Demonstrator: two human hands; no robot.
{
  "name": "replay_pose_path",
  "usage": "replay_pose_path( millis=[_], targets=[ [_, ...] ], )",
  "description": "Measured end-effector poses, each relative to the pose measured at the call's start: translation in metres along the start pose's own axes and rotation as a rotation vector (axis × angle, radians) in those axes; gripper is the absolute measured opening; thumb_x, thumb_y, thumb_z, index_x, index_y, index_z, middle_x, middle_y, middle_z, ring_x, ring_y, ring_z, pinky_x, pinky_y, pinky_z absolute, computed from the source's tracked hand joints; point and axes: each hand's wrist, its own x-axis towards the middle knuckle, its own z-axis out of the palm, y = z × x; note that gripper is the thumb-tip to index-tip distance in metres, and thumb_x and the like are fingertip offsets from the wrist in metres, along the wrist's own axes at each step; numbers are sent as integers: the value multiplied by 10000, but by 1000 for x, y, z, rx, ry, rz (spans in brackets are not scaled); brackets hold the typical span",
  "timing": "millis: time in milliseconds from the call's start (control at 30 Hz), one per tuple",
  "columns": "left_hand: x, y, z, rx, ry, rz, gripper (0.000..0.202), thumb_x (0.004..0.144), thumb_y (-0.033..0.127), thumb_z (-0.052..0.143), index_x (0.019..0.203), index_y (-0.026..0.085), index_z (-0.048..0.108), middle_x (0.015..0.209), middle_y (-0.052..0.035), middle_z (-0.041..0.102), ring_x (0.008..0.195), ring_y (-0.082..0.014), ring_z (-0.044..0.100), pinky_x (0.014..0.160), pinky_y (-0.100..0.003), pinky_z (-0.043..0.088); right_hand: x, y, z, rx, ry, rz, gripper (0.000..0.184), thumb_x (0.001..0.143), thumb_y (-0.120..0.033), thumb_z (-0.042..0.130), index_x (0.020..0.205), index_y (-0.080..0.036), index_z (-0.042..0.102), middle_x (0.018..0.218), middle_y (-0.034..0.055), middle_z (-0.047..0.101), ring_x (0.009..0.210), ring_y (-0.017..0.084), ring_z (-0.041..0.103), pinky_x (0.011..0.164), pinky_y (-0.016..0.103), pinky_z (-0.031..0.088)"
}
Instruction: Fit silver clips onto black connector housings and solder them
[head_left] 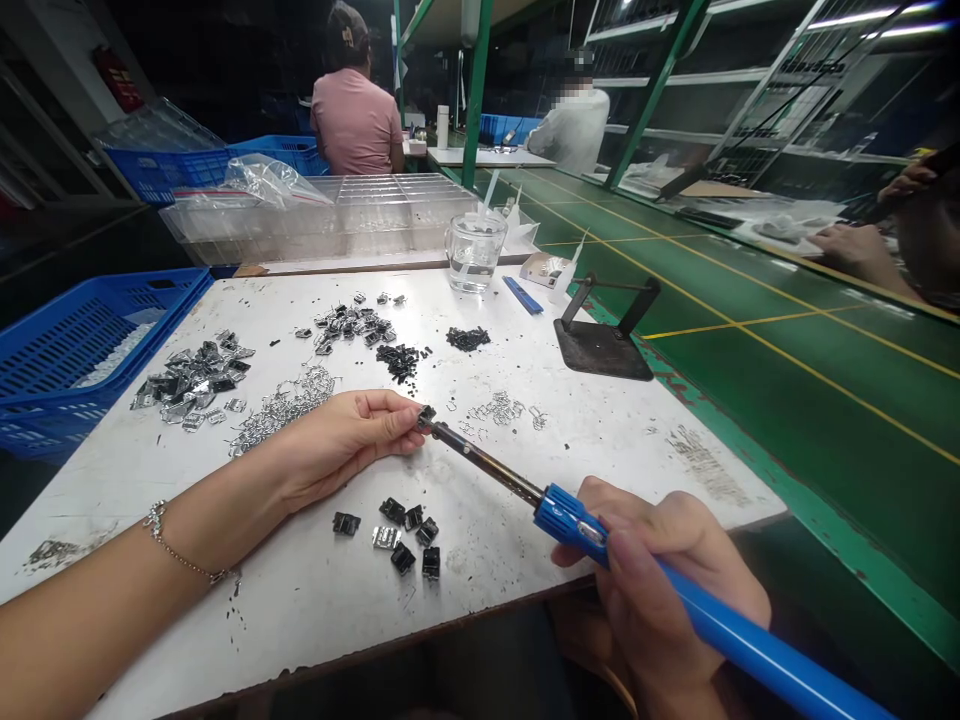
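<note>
Between thumb and fingertips, my left hand [367, 430] pinches a small black part [426, 415] above the white table. My right hand [660, 570] is wrapped round the blue handle of a soldering iron [574, 520]. The iron's metal shaft points up and left, its tip meeting or almost meeting the held part; exact contact is hard to see. Below my left hand lie several loose black parts [403, 558] and one silvery part [386, 538]. A heap of thin wire pieces [285, 405] is behind my left wrist, and scattered wire bits [501, 408] lie beyond the iron.
Piles of metal-and-black parts [195, 380] and small black pieces [397, 362] cover the table's far half. A glass mug of clear liquid [474, 255], a blue strip [523, 295] and a dark metal stand [606, 345] are behind. Blue crate [97, 380] at left; co-workers sit further off.
</note>
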Motion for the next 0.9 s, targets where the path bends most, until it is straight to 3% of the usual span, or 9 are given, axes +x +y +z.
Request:
replay_pose_path(
  millis=[767,900],
  targets=[
    [2,-3,-3,2,12,24,53,776,67,692,760,117,696,751,-56,702,715,-106,689,746,-161,580,-2,3,-6,24,-46,-6,87,819,-113,598,790,-195,590,591,-16,561,509,150,576,406,264,466],
    [3,-2,-2,-2,9,16,53,786,70,683,757,111,700,764,-55,701,727,-106,690,749,-153,577,-7,0,-8,-67,8,8,146,846,-237,598,720,-212,528,540,-15,537,453,161,544,412,307,448]
  ],
)
